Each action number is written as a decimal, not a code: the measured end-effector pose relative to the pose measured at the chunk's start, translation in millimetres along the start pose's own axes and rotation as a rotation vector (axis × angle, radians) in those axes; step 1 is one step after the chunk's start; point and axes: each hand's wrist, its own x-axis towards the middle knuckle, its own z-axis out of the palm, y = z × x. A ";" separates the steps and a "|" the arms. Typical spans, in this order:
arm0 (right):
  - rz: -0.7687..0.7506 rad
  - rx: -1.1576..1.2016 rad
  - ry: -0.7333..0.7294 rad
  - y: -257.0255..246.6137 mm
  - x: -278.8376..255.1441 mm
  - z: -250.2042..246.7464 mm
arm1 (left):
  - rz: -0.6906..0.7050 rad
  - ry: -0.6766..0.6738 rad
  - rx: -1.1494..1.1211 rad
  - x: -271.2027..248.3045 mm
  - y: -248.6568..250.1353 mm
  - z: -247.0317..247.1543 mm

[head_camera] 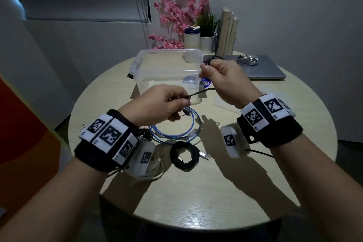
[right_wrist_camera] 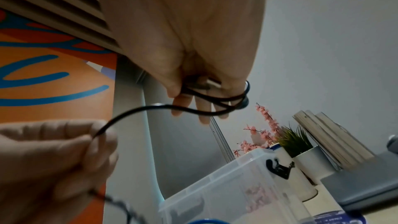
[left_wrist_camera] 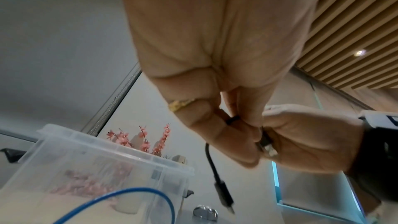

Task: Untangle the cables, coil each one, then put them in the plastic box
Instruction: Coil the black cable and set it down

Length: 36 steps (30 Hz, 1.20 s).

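Observation:
A thin black cable runs taut between my two hands above the table. My left hand pinches it near one end, and its plug hangs below the fingers. My right hand is raised beside the box and holds small loops of the same cable round its fingers. The clear plastic box stands open behind the hands. On the table lie a blue coiled cable, a black coiled cable with USB plugs, and a white cable partly hidden under my left wrist.
The box lid lies to the right of the box on the round table. A closed laptop with a mouse sits at the back right. Pink flowers, a potted plant and books stand behind the box.

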 end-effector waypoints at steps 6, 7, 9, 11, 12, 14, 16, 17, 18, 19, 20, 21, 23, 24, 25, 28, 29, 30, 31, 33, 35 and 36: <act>0.050 0.055 -0.174 -4.1 -3.0 3.5 | 0.150 0.294 0.047 3.7 6.1 -17.2; 0.078 0.147 -0.191 -5.3 -3.8 4.7 | 0.171 0.333 0.035 4.8 6.1 -19.0; 0.148 0.417 -0.243 -10.2 -6.5 5.4 | 0.188 0.378 0.014 8.3 4.7 -20.8; 0.168 0.593 -0.326 -15.4 -9.3 4.9 | 0.185 0.380 -0.024 11.8 1.8 -19.5; 0.163 0.640 -0.362 -17.3 -10.7 4.6 | 0.177 0.356 -0.064 12.9 0.8 -17.5; 0.169 0.716 -0.406 -20.0 -12.6 4.1 | 0.168 0.274 -0.145 13.2 1.0 -12.4; 0.189 0.801 -0.428 -21.4 -13.3 4.6 | 0.186 0.203 -0.180 12.4 2.0 -6.6; 0.199 0.834 -0.428 -21.5 -13.3 5.3 | 0.194 0.186 -0.196 12.1 2.4 -4.3; 0.207 0.859 -0.424 -20.8 -13.0 5.8 | 0.191 0.178 -0.211 12.1 2.7 -3.1; 0.213 0.871 -0.418 -19.4 -12.6 6.2 | 0.182 0.176 -0.220 12.9 2.4 -2.1; 0.214 0.868 -0.411 -18.4 -12.5 6.4 | 0.171 0.178 -0.226 13.9 1.9 -1.0; 0.212 0.851 -0.400 -17.3 -12.3 7.1 | 0.161 0.186 -0.232 14.7 1.5 0.0; 0.203 0.795 -0.374 -15.7 -11.9 9.8 | 0.137 0.213 -0.253 16.8 -0.9 1.3; 0.197 0.759 -0.356 -14.8 -11.9 11.1 | 0.123 0.226 -0.261 17.6 -2.2 1.9; 0.186 0.714 -0.337 -14.0 -12.0 11.8 | 0.108 0.242 -0.257 18.3 -3.5 2.4; 0.147 0.562 -0.292 -11.5 -11.1 13.0 | 0.074 0.305 -0.153 18.1 -5.6 3.7; 0.135 0.505 -0.277 -10.7 -10.7 13.4 | 0.067 0.327 -0.098 18.1 -6.1 3.5; 0.121 0.441 -0.261 -10.3 -10.5 14.1 | 0.064 0.353 -0.032 18.5 -6.5 3.3; 0.105 0.374 -0.249 -10.4 -10.7 14.9 | 0.068 0.382 0.032 18.8 -6.2 3.6; 0.073 0.268 -0.225 -10.7 -10.5 17.3 | 0.094 0.422 0.104 18.9 -4.2 4.6; 0.056 0.201 -0.190 -10.2 -9.0 18.3 | 0.103 0.417 0.081 19.6 -5.6 5.5; 0.061 0.197 -0.174 -9.4 -7.8 18.2 | 0.101 0.405 0.035 19.2 -6.8 5.2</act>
